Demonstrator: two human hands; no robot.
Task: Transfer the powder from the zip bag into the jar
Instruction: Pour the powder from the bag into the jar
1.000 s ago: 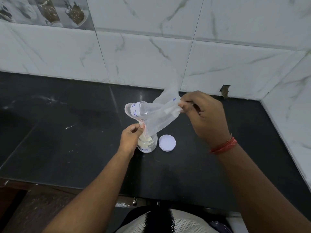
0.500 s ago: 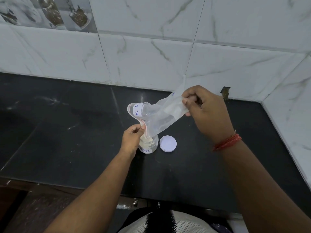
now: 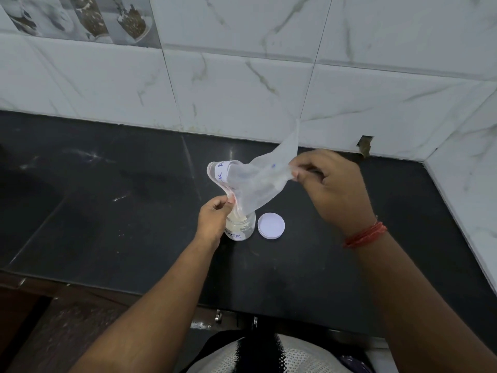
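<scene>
Standing upright on a black stone counter (image 3: 107,211), a small clear jar (image 3: 242,227) holds pale powder (image 3: 236,218) in its lower part and carries a white handwritten label near its base. A clear zip bag (image 3: 258,181) hangs tilted above it, its mouth lowered to the jar's opening and its closed bottom raised up and to the right. The left hand (image 3: 213,220) is just left of the jar, thumb and fingers (image 3: 219,203) curled narrowly to pinch the bag's red-striped mouth edge right over the opening. The right hand (image 3: 333,189), higher and to the right, pinches the bag's raised end between thumb and fingertips. The bag looks almost empty, with a white label folded over at its left. A white round lid (image 3: 271,226) lies flat on the counter just right of the jar, not touching it. A red thread band (image 3: 364,235) circles the right wrist. White marbled tiles (image 3: 242,84) line the far and right walls.
</scene>
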